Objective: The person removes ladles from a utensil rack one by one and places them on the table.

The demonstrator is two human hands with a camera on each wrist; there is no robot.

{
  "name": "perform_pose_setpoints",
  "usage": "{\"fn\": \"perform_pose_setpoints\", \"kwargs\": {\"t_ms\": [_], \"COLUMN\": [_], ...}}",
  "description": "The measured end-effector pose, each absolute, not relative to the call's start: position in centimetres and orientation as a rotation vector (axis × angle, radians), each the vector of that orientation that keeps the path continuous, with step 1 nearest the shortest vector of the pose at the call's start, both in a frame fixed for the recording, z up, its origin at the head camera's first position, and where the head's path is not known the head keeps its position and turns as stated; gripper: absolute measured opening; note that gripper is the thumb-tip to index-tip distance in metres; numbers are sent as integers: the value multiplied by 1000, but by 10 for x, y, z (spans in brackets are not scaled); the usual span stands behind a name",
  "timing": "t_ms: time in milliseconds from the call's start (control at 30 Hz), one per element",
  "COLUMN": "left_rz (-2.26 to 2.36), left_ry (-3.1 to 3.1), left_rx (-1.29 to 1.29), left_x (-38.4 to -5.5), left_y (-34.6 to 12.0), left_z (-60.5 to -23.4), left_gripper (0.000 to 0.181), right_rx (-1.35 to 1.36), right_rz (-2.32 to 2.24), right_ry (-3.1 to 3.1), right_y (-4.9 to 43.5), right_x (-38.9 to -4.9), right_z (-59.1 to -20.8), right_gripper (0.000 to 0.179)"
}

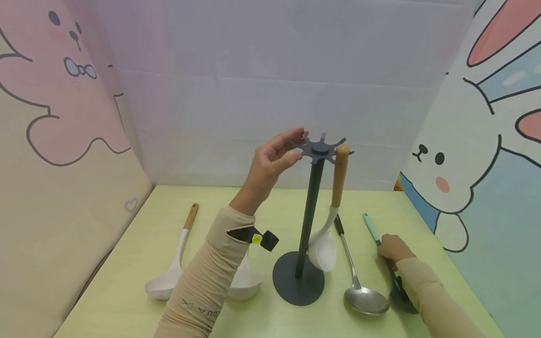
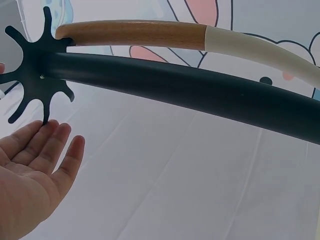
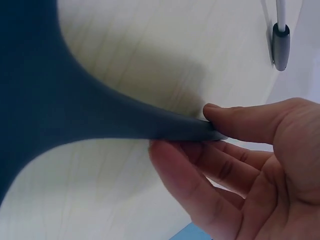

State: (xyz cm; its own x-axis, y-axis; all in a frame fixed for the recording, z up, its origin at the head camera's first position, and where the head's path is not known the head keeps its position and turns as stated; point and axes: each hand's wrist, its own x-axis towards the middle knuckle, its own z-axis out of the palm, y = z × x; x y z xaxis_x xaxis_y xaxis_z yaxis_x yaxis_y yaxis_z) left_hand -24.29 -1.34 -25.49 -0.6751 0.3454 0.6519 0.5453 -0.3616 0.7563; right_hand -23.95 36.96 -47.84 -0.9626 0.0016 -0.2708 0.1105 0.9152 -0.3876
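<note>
A dark utensil rack stands upright on a round base, with several hooks at its top. Hanging from a right-hand hook is a white ladle with a wooden handle. My left hand is at the left side of the hook ring, its fingertips touching a hook and its fingers mostly straight. On the table at right, my right hand pinches a mint-handled kitchen utensil by its dark neck. The utensil's dark head is partly hidden by the forearm; its exact kind is unclear.
A steel ladle lies between the rack and my right hand. At left lies another white ladle with a wooden handle. A further white utensil is partly behind my left forearm. Printed cloth walls surround the yellow table.
</note>
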Motion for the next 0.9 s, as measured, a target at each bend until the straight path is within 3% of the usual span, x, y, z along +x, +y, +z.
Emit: {"fn": "perform_pose_setpoints", "kwargs": {"t_ms": [433,567,733,900], "left_rz": [-2046,-1981,-1936,-1875], "left_ry": [-1728,-1729,-1686,-1659], "left_rx": [-1066,-1017,-1023,-1046], "left_x": [-232,-227,-223,-216], "left_y": [-16,-17,-18,-16], "left_z": [-254,-253,-255,-258], "left_gripper": [53,47,46,55], "right_rx": [78,50,-12,-140], "right_rz": [-566,-482,-618,-973], "right_ry": [2827,2927,3106,3277], "right_y": [372,366,348,315], "right_x": [-232,-230,-227,-212], "right_z": [-469,-446,-411,-375], "right_gripper": [20,25,47,46]}}
